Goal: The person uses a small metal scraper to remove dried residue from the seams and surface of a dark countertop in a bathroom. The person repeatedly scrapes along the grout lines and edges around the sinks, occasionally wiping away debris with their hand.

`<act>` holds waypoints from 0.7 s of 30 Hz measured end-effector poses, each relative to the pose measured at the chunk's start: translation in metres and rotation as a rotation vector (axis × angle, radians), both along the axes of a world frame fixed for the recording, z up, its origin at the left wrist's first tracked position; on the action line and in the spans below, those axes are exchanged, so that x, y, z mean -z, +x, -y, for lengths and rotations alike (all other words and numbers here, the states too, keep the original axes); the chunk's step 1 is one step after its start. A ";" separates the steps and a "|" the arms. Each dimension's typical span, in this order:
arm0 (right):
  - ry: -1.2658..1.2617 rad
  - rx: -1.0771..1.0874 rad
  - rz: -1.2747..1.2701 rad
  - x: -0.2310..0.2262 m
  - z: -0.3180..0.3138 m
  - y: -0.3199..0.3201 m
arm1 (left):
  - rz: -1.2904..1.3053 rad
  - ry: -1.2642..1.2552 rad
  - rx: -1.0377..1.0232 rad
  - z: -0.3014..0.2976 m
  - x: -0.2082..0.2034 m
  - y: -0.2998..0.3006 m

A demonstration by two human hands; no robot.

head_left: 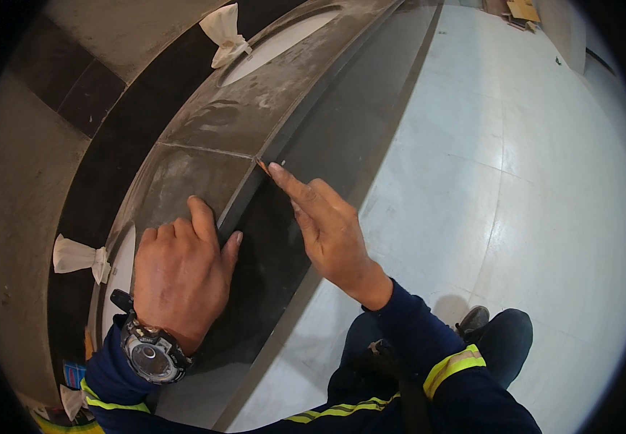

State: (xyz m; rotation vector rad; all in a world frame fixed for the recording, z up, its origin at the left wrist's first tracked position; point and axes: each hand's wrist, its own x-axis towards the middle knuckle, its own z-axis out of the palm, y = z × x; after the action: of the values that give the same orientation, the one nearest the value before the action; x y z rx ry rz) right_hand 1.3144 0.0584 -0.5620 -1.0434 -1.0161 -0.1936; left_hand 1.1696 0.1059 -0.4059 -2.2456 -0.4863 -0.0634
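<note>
In the head view, the only one we have, we see the right hand reaching to the front edge of a dark counter, its index fingertip against a small orange-brown sliver. That sliver sits at the front end of the pale seam; the other fingertips are hidden, so we cannot tell whether they clamp it. The left hand rests on the counter nearer to us, fingers bent, thumb apart at the edge. We judge a slip the main risk: if the sliver is as thin and stiff as it looks, pressing off line could scratch the surface beside the seam or chip the corner. With so little of it showing past the finger, a skid could graze the bare skin, and a loose grip could drop it to the floor. The watch hangs close to the near sink and could knock its rim if that wrist shifted. As for writing, small pale lettering rings the watch face; a blue packet at lower left looks printed, too small to read.
</note>
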 end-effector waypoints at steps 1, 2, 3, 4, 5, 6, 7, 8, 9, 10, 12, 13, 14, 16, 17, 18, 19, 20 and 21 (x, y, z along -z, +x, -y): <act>-0.016 0.025 0.022 -0.001 0.001 0.002 | 0.003 -0.001 -0.002 0.000 0.000 0.000; 0.009 0.012 0.003 -0.002 0.001 0.002 | 0.001 0.007 -0.009 0.001 0.000 0.000; 0.034 0.000 -0.016 -0.003 0.001 0.002 | -0.002 0.015 -0.017 0.002 0.000 0.000; 0.048 -0.010 -0.027 -0.003 0.002 0.003 | 0.002 0.012 -0.023 0.002 0.002 0.000; -0.012 0.013 -0.008 -0.003 0.007 0.004 | 0.008 0.023 0.001 0.001 0.003 0.000; -0.072 0.036 0.011 -0.003 0.014 0.006 | 0.014 0.034 0.023 -0.001 0.004 0.000; -0.137 0.063 0.029 -0.001 0.021 0.009 | 0.020 0.040 0.050 -0.003 0.007 0.000; -0.217 0.071 0.046 0.008 0.027 0.009 | 0.020 0.040 0.045 -0.004 0.006 -0.002; -0.297 0.080 0.062 0.023 0.033 0.009 | 0.020 0.040 0.039 -0.003 0.005 -0.003; -0.378 0.089 0.073 0.031 0.040 0.010 | 0.015 0.039 0.034 -0.004 0.005 -0.003; -0.295 0.109 0.010 0.039 0.056 0.014 | 0.029 0.034 0.039 -0.005 0.005 -0.003; -0.248 0.121 -0.030 0.039 0.062 0.014 | 0.029 0.039 0.043 -0.004 0.005 -0.003; -0.261 0.111 -0.049 0.036 0.062 0.016 | 0.033 0.024 0.034 -0.003 0.005 -0.002; -0.200 0.000 -0.092 0.037 0.046 0.016 | 0.046 -0.001 0.023 -0.002 0.005 -0.001; -0.203 -0.045 -0.131 0.035 0.043 0.014 | 0.048 -0.004 0.033 -0.002 0.005 -0.001; -0.206 -0.089 -0.173 0.034 0.040 0.012 | 0.051 -0.006 0.043 -0.002 0.004 -0.001; -0.244 -0.129 -0.234 0.030 0.040 0.009 | 0.053 -0.008 0.050 -0.003 0.004 -0.001; -0.247 -0.166 -0.281 0.028 0.038 0.008 | 0.053 -0.006 0.059 -0.004 0.004 -0.002; -0.252 -0.201 -0.329 0.025 0.037 0.006 | 0.053 -0.003 0.068 -0.005 0.004 -0.003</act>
State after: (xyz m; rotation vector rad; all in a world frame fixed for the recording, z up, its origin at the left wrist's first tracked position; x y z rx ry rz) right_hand 1.3205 0.0218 -0.5873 -1.1464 -0.8510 0.2699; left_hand 1.1668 0.1108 -0.4103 -2.2683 -0.4378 -0.1573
